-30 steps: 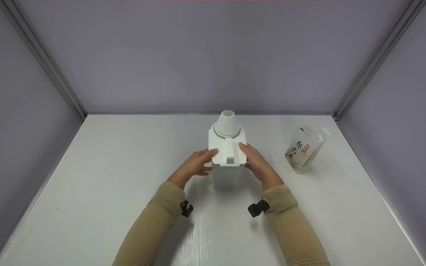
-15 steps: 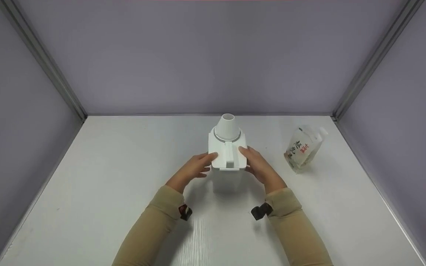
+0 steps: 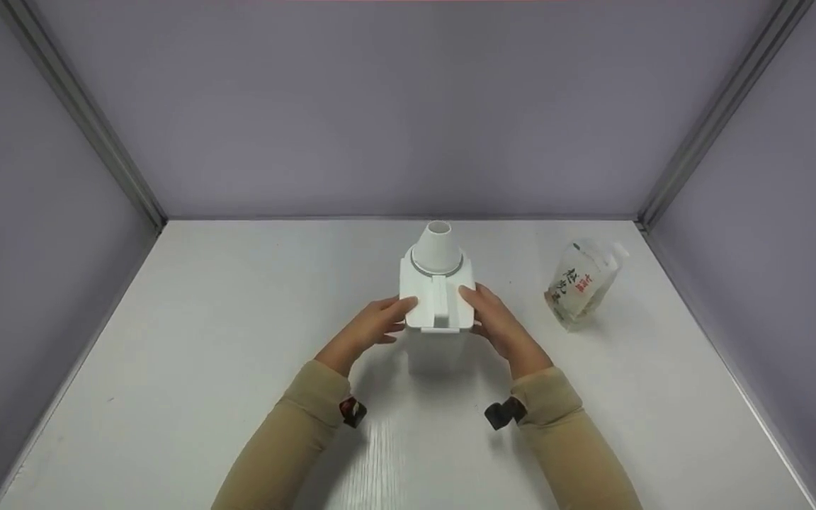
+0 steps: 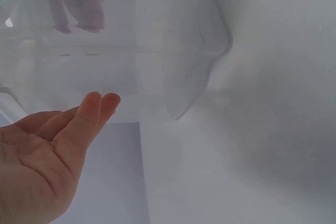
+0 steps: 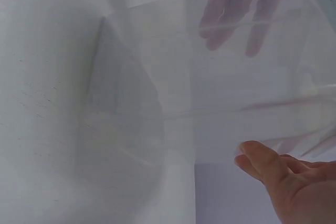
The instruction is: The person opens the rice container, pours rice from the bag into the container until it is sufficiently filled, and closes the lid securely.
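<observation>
A clear plastic food container (image 3: 436, 354) with a white lid (image 3: 422, 319) stands upright between my hands in the head view. A white cone-shaped cup (image 3: 438, 251) with an opening at its top sits on the back of the lid, behind a raised handle-like ridge. My left hand (image 3: 369, 327) grips the left side, thumb on the lid. From the right, my right hand (image 3: 506, 329) holds it the same way. Both wrist views show fingers against the see-through container wall (image 4: 115, 72), its bottom close to the tabletop; whether it touches is hard to tell.
A transparent bag (image 3: 584, 285) with dark and red printed characters stands at the right on the white table (image 3: 238, 297). Grey panels (image 3: 408, 106) enclose the table at the back and both sides. Small dark cameras (image 3: 505, 412) sit on the wrists.
Both hands and the container with its lid and cone have shifted slightly toward the person. The grip looks the same, and the bag stays in its place.
</observation>
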Available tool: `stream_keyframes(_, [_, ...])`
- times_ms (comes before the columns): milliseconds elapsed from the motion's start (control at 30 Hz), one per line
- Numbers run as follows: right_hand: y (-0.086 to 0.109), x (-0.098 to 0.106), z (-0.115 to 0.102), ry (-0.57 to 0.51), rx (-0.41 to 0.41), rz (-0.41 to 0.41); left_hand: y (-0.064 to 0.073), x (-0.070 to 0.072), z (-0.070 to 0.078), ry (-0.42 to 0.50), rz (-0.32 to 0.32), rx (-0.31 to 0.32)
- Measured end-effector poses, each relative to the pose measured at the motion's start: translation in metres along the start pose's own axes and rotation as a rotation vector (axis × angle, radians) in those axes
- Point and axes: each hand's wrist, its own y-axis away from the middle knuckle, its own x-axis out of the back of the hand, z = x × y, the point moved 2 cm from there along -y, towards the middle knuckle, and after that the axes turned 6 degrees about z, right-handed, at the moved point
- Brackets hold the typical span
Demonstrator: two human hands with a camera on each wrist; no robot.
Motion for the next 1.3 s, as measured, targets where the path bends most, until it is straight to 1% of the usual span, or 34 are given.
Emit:
stream_keyframes(300, [0.009,0.000,0.003,-0.021,0.028,0.019,0.005,-0.002,-0.001,-0.007,-0.002,-0.023])
stream_keyframes(467, [0.014,-0.001,0.005,-0.014,0.033,0.036,0.009,-0.004,-0.003,-0.015,0.002,-0.022])
stream_keyframes(833, [0.024,-0.004,0.009,0.000,0.069,0.040,0.018,-0.007,-0.005,-0.014,-0.018,-0.064])
stream_keyframes(933, [0.026,-0.004,0.010,-0.001,0.077,0.041,0.021,-0.007,-0.005,-0.017,-0.022,-0.063])
stream_keyframes(1033, [0.028,-0.004,0.011,0.002,0.080,0.043,0.036,-0.007,0.009,-0.033,-0.027,-0.067])
stream_keyframes(1067, [0.028,-0.004,0.011,0.003,0.080,0.044,0.038,-0.007,0.010,-0.037,-0.029,-0.065])
stream_keyframes(1167, [0.030,-0.004,0.011,0.002,0.088,0.046,0.038,-0.007,0.010,-0.039,-0.028,-0.073])
stream_keyframes(1267, [0.032,-0.004,0.010,-0.001,0.091,0.045,0.026,-0.009,-0.005,-0.029,-0.022,-0.075])
stream_keyframes(1300, [0.033,-0.005,0.010,-0.002,0.092,0.045,0.025,-0.010,-0.007,-0.030,-0.017,-0.076])
